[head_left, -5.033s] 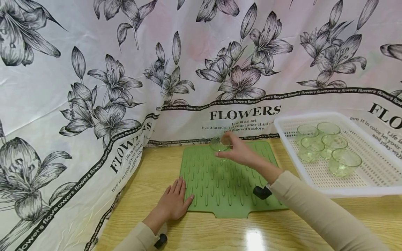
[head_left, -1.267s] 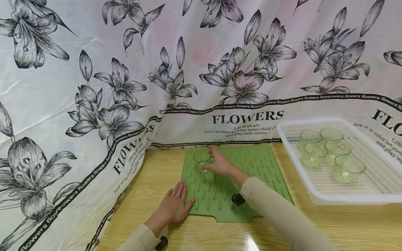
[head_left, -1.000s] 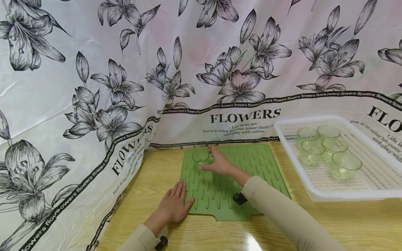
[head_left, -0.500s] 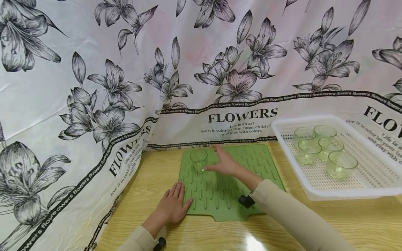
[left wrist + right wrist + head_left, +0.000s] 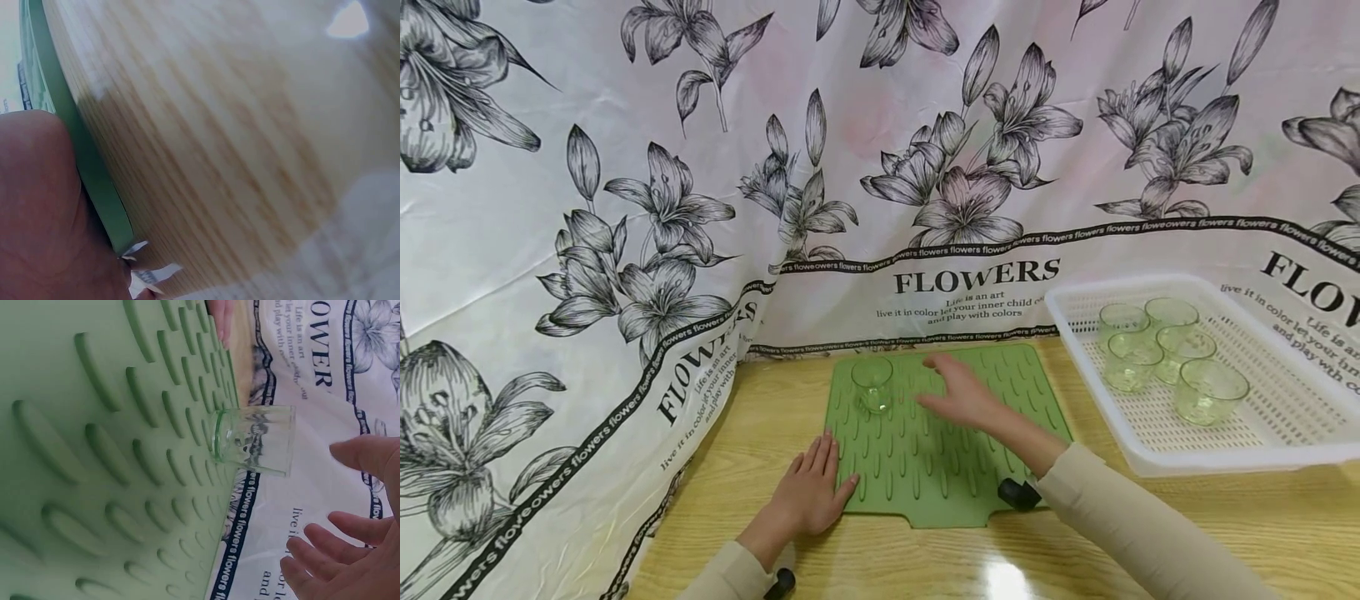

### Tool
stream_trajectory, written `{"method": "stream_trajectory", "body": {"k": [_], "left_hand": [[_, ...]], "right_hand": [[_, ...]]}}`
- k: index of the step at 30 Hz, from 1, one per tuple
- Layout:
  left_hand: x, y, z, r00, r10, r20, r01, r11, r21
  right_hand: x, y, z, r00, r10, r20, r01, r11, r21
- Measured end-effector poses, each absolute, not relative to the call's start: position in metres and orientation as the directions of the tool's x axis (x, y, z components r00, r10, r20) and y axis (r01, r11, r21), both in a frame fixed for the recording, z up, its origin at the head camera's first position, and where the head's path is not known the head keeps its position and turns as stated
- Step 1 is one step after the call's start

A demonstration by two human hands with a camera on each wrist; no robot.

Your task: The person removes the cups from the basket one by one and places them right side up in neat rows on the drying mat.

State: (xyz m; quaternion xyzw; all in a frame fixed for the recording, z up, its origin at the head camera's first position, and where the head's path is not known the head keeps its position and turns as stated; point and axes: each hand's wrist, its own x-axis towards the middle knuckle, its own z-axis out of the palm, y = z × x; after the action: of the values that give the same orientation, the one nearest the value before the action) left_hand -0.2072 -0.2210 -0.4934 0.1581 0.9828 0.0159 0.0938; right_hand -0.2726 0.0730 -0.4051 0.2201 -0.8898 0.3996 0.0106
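Note:
A clear, green-tinted drinking glass (image 5: 872, 387) stands upright near the back left corner of a green ribbed drying mat (image 5: 917, 467). To its right my right hand (image 5: 964, 393) hovers over the mat, thumb and fingers spread, holding nothing. The right wrist view shows a gap between those fingers and the glass (image 5: 256, 439). My left hand (image 5: 811, 487) lies flat at the mat's left edge, fingers extended, thumb reaching onto the mat's border. In the left wrist view, part of that hand (image 5: 37, 206) shows beside the green mat edge (image 5: 103, 200).
On the right stands a white perforated plastic basket (image 5: 1270, 460) with several similar green glasses (image 5: 1210, 392) grouped in its left half. A flower-printed cloth (image 5: 850, 200) hangs behind and to the left of the wooden table (image 5: 760, 400).
The right hand brought the glass leftward over the mat, let go of it there, and drew back to the right. The left hand stays at the mat's edge.

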Motion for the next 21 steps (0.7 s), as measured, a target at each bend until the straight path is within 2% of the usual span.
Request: {"method": "stream_trajectory", "body": {"k": [12, 21], "left_hand": [[-0.207, -0.218, -0.487, -0.933, 0.301, -0.198, 0.296, 0.954, 0.056], [-0.206, -0.217, -0.483, -0.929, 0.309, -0.204, 0.299, 0.951, 0.080]], "right_hand": [[-0.256, 0.095, -0.389, -0.901, -0.383, 0.202, -0.409, 0.596, -0.691], [-0.246, 0.120, -0.375, -0.872, -0.398, 0.285, -0.479, 0.571, -0.667]]}}
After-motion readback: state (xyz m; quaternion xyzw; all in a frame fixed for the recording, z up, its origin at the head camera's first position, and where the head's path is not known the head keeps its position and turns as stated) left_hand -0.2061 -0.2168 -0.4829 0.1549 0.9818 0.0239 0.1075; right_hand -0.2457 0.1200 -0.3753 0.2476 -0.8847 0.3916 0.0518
